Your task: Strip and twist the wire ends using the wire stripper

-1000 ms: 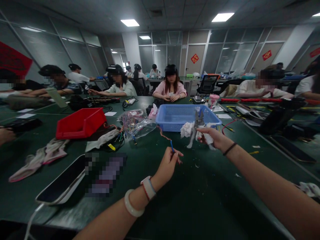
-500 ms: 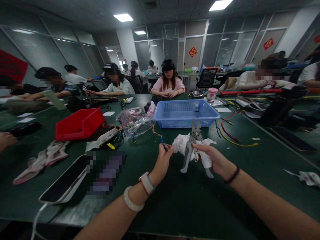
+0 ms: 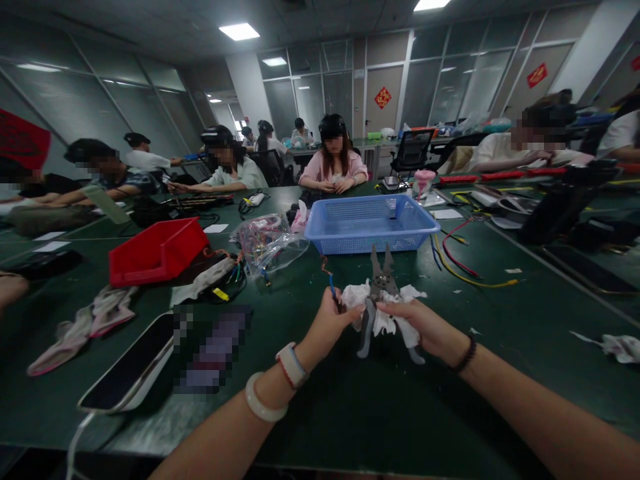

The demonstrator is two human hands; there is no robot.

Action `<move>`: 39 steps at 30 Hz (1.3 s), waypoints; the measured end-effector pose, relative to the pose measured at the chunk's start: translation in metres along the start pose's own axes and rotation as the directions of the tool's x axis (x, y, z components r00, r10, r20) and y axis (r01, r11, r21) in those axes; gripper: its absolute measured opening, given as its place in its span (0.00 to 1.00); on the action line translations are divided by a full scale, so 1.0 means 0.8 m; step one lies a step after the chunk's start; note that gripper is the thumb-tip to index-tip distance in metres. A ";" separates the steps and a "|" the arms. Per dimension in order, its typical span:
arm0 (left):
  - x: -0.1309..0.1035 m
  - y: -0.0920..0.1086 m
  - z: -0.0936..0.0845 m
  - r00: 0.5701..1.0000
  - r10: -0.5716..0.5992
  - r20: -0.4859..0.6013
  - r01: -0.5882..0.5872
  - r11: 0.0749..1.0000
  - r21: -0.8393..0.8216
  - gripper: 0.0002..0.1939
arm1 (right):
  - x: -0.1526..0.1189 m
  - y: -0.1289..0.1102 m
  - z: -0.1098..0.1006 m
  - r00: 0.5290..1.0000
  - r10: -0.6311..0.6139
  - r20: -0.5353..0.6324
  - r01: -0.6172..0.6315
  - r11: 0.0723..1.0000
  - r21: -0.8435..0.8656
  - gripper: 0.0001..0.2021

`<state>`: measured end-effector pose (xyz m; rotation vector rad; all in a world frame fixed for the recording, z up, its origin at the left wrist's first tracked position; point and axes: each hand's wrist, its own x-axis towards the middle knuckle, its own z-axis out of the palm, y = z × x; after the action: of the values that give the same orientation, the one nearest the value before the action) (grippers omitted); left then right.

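My left hand [image 3: 334, 321] is closed around a blue wire [image 3: 333, 287] whose twisted orange end points up, and its thumb reaches the grey wire-stripping pliers [image 3: 384, 280]. My right hand [image 3: 425, 323] grips the pliers together with crumpled white tissue [image 3: 357, 295]. The pliers' jaws point away from me and stand apart; their two grey handles spread toward me. Tissue bunches behind and on both sides of the pliers. Just beyond the jaws sits a blue mesh basket [image 3: 370, 245].
On the left are a red bin [image 3: 155, 257], a plastic bag of wires [image 3: 265, 243], gloves [image 3: 83, 330] and a phone on a stand [image 3: 133, 363]. Yellow and red cables [image 3: 465, 277] lie right. Several people sit around the tables.
My left hand has moved right to touch the pliers, bringing the blue wire closer to the tissue. The pliers have shifted slightly left and now point more upright.
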<state>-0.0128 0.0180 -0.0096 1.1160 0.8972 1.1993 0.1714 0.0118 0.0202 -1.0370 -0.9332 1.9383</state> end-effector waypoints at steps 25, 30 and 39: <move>-0.005 -0.005 -0.009 0.986 -0.065 0.155 0.005 0.933 0.361 0.25 | 0.000 -0.005 0.004 0.981 -0.192 0.036 0.195 0.958 -0.212 0.17; -0.007 -0.003 -0.008 0.982 -0.052 0.181 -0.031 0.904 0.426 0.24 | 0.004 -0.001 -0.003 0.985 -0.164 0.047 0.171 0.957 -0.234 0.15; -0.002 -0.008 -0.007 0.975 -0.057 0.215 0.019 0.984 0.178 0.26 | 0.008 0.004 -0.014 0.991 -0.137 -0.001 0.132 0.954 -0.270 0.14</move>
<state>-0.0165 0.0174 -0.0173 1.3385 0.8606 0.9570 0.1776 0.0186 0.0107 -1.1116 -1.2493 1.7175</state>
